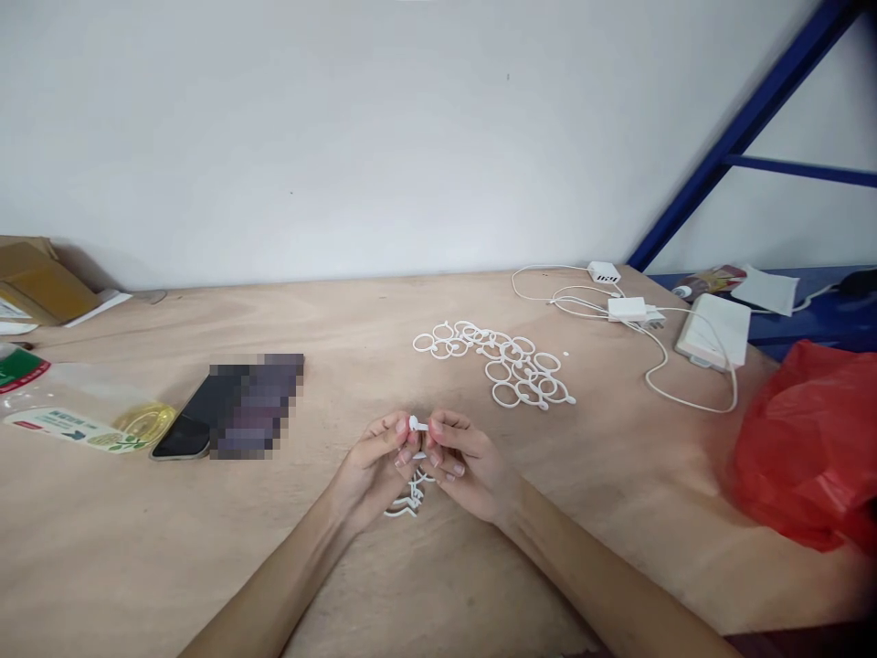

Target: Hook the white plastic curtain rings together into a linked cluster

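My left hand (375, 461) and my right hand (464, 461) meet above the middle of the wooden table (137, 548), fingers curled. Together they pinch a small white plastic ring piece (417, 424) between the fingertips. A short chain of joined white rings (409, 498) hangs below the hands and rests on the table. Farther back and to the right lies a pile of loose white rings (503, 363), apart from both hands.
A phone (206, 416) and a plastic bottle (89, 411) lie at the left, cardboard boxes (37, 283) at the far left. White chargers with cables (634, 311) and a white box (713, 331) sit at the right rear. A red plastic bag (808, 443) fills the right edge.
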Motion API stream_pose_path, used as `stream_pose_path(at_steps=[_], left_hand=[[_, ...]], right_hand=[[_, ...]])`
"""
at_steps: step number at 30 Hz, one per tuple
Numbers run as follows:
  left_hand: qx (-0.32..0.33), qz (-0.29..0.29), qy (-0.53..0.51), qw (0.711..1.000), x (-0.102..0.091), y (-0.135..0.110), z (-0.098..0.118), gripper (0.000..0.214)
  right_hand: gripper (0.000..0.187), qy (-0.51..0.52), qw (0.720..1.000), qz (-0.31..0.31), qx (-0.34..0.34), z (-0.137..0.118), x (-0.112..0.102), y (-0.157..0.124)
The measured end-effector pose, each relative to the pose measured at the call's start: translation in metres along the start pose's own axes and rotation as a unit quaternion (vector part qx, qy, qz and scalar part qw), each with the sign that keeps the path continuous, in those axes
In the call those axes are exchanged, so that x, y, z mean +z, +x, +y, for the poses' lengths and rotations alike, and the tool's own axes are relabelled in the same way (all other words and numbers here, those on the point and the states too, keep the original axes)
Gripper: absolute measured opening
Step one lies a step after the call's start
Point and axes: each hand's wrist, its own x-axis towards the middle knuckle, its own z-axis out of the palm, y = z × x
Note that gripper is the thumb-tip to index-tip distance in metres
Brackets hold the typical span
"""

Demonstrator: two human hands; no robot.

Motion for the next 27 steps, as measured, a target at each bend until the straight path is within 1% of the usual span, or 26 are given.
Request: stream_pose_path(at_steps=[3, 5, 6, 7, 8, 9, 10, 11, 12, 13, 14, 15, 16, 17, 18, 19, 20, 21, 23, 24, 25, 26, 27], left_hand=[[0.021, -0.003, -0.015, 1.0, 0.003, -0.002, 0.004, 0.022], [0.026, 0.01, 0.026, 0.999, 0.004, -0.002, 0.005, 0.025], [0.027, 0.022, 0.059, 0.998, 0.004, -0.002, 0.005, 0.027], [0.03, 0.04, 0.097, 0.994, 0.003, -0.002, 0.006, 0.028], [0.037, 0.062, 0.145, 0.987, 0.001, -0.001, 0.006, 0.029], [0.052, 0.086, 0.206, 0.973, -0.002, -0.001, 0.007, 0.029], [0.077, 0.111, 0.282, 0.95, -0.004, 0.0, 0.007, 0.028], [0.111, 0.135, 0.37, 0.913, -0.007, 0.001, 0.008, 0.026], [0.15, 0.153, 0.459, 0.862, -0.01, 0.001, 0.009, 0.024], [0.183, 0.163, 0.54, 0.805, -0.012, 0.002, 0.011, 0.022], [0.202, 0.165, 0.608, 0.75, -0.014, 0.002, 0.011, 0.02], [0.206, 0.162, 0.661, 0.703, -0.015, 0.002, 0.012, 0.019], [0.197, 0.155, 0.702, 0.666, -0.016, 0.002, 0.011, 0.019], [0.182, 0.148, 0.736, 0.635, -0.016, 0.002, 0.011, 0.019], [0.168, 0.14, 0.765, 0.606, -0.016, 0.001, 0.01, 0.018], [0.158, 0.131, 0.788, 0.58, -0.016, 0.001, 0.009, 0.018], [0.153, 0.122, 0.806, 0.558, -0.015, 0.001, 0.007, 0.019], [0.152, 0.114, 0.817, 0.544, -0.014, 0.0, 0.006, 0.021], [0.158, 0.104, 0.825, 0.532, -0.013, 0.0, 0.004, 0.027], [0.163, 0.104, 0.825, 0.531, -0.013, 0.0, 0.004, 0.03], [0.169, 0.108, 0.824, 0.53, -0.013, 0.0, 0.004, 0.031], [0.175, 0.115, 0.819, 0.534, -0.013, 0.0, 0.004, 0.03], [0.18, 0.122, 0.811, 0.543, -0.012, 0.0, 0.005, 0.027]], right_hand=[[0.026, -0.003, 1.0, -0.007, -0.014, -0.003, 0.004, -0.001], [0.027, -0.046, 0.999, -0.005, -0.01, -0.005, 0.006, -0.001], [0.027, -0.088, 0.996, 0.005, -0.007, -0.007, 0.006, 0.0], [0.027, -0.146, 0.989, 0.024, -0.012, -0.009, 0.005, 0.0], [0.027, -0.222, 0.973, 0.057, -0.032, -0.011, 0.002, 0.002], [0.027, -0.314, 0.941, 0.101, -0.071, -0.015, -0.001, 0.003], [0.025, -0.413, 0.889, 0.153, -0.123, -0.019, -0.006, 0.004], [0.023, -0.51, 0.815, 0.208, -0.182, -0.025, -0.012, 0.005], [0.02, -0.596, 0.722, 0.258, -0.235, -0.03, -0.019, 0.006], [0.019, -0.665, 0.631, 0.298, -0.265, -0.036, -0.027, 0.007], [0.02, -0.719, 0.55, 0.326, -0.273, -0.041, -0.034, 0.007], [0.023, -0.761, 0.483, 0.347, -0.259, -0.046, -0.041, 0.008], [0.024, -0.792, 0.43, 0.364, -0.234, -0.05, -0.048, 0.008], [0.025, -0.816, 0.391, 0.374, -0.205, -0.052, -0.053, 0.008], [0.025, -0.832, 0.366, 0.378, -0.177, -0.054, -0.057, 0.008], [0.024, -0.843, 0.35, 0.378, -0.154, -0.054, -0.06, 0.008], [0.022, -0.85, 0.343, 0.375, -0.14, -0.054, -0.062, 0.008], [0.02, -0.854, 0.341, 0.369, -0.135, -0.054, -0.063, 0.008], [0.018, -0.857, 0.344, 0.354, -0.147, -0.053, -0.064, 0.008], [0.018, -0.855, 0.351, 0.346, -0.164, -0.053, -0.063, 0.008], [0.019, -0.848, 0.364, 0.336, -0.188, -0.053, -0.061, 0.008], [0.019, -0.835, 0.387, 0.325, -0.217, -0.053, -0.059, 0.008], [0.019, -0.813, 0.422, 0.313, -0.25, -0.053, -0.056, 0.008]])
